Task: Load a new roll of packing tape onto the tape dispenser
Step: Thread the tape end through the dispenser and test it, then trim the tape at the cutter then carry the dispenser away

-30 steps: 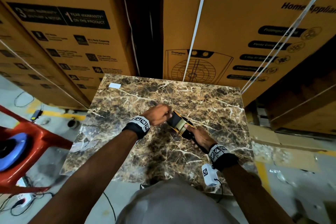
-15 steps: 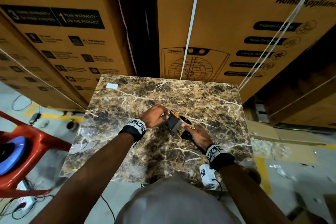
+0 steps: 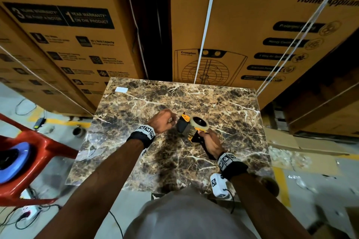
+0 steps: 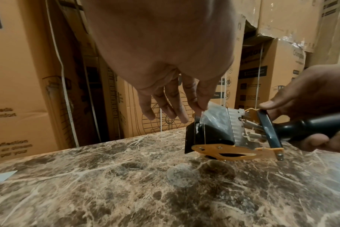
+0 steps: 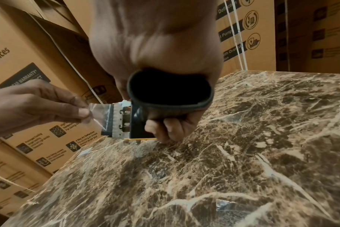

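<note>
A yellow and black tape dispenser (image 3: 191, 128) (image 4: 229, 138) is held just above the marble table (image 3: 223, 106). A clear roll of packing tape (image 3: 199, 123) sits on its hub. My right hand (image 3: 210, 142) (image 5: 171, 129) grips the black handle (image 4: 309, 127) (image 5: 170, 95). My left hand (image 3: 163, 120) (image 4: 196, 107) pinches the loose end of clear tape (image 4: 213, 113) (image 5: 96, 113) between thumb and forefinger at the dispenser's front, over the black roller and beside the toothed blade (image 4: 236, 127). The other left fingers hang straight.
Tall cardboard appliance boxes (image 3: 252, 25) stand right behind and to both sides of the table. A small white label (image 3: 121, 89) lies at the table's far left corner. A red plastic chair (image 3: 35, 153) stands at the left, with cables on the floor.
The dispenser has turned so that the roll faces up and the front points left. My left hand has drawn back a little to the left with the tape end.
</note>
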Motion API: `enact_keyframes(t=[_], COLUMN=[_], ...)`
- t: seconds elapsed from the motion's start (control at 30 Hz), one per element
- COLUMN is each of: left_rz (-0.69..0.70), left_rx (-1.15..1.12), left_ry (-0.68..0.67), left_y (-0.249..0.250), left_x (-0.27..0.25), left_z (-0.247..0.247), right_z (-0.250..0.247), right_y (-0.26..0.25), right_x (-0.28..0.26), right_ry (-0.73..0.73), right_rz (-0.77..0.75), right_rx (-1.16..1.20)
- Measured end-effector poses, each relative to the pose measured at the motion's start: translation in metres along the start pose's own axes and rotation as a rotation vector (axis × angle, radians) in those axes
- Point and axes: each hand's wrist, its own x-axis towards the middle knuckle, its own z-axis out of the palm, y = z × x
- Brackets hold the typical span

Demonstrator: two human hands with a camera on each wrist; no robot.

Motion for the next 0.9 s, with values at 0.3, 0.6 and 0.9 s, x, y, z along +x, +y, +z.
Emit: enact_keyframes(t=[0.3, 0.6, 0.9], left_rz=[-0.184, -0.415, -0.645], left_rx=[0.092, -0.038, -0.495], left_ry=[0.008, -0.019, -0.112], left_y=[-0.015, -0.015, -0.007], left_x=[-0.001, -0.019, -0.047], left_z=[0.017, 0.046, 0.099], right_z=[0.025, 0.05, 0.064], right_y=[0.038, 0.017, 0.046], right_x=[0.05, 0.022, 0.025], right_ry=[0.058, 0.07, 0.193], right_rz=[0.08, 0.11, 0.106], right_rx=[-0.021, 0.006, -0.03])
